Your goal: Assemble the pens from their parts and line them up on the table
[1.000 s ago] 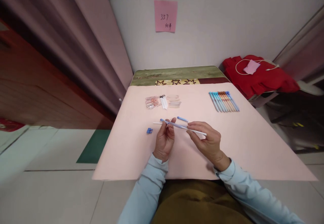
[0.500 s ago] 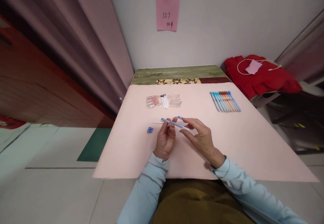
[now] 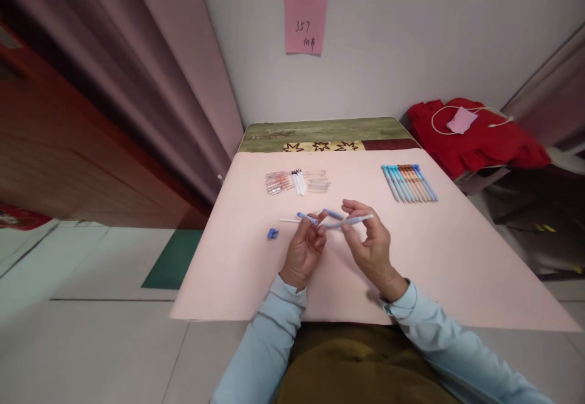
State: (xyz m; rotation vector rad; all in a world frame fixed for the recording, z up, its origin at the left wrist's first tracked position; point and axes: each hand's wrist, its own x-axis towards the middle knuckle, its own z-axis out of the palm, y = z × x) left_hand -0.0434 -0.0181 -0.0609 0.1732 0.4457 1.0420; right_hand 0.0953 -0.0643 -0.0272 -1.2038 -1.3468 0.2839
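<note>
My left hand (image 3: pixel 305 253) pinches a short blue pen part (image 3: pixel 307 217) between thumb and fingers. My right hand (image 3: pixel 372 247) holds a pale blue pen barrel (image 3: pixel 359 220) with a whitish end; its other end points at my left fingers. Just behind the barrel, a darker blue pen piece (image 3: pixel 333 214) reaches towards my right fingers; whether it is held or lies on the table, I cannot tell. A thin white refill (image 3: pixel 287 220) lies left of my left fingertips. Small dark blue pieces (image 3: pixel 273 233) rest on the pink sheet farther left.
Farther back lie clear and pinkish pen parts (image 3: pixel 278 183), white refills with black tips (image 3: pixel 298 182) and pale barrels (image 3: pixel 319 184). A row of blue, turquoise and brown-orange pens (image 3: pixel 409 183) is at the right. Beyond the table sits a red cloth (image 3: pixel 484 145) with a white cable.
The pale barrel has moved from my left hand into my right, swinging to point up and right. The blue part stays in my left fingers. Both hands shifted slightly right.
</note>
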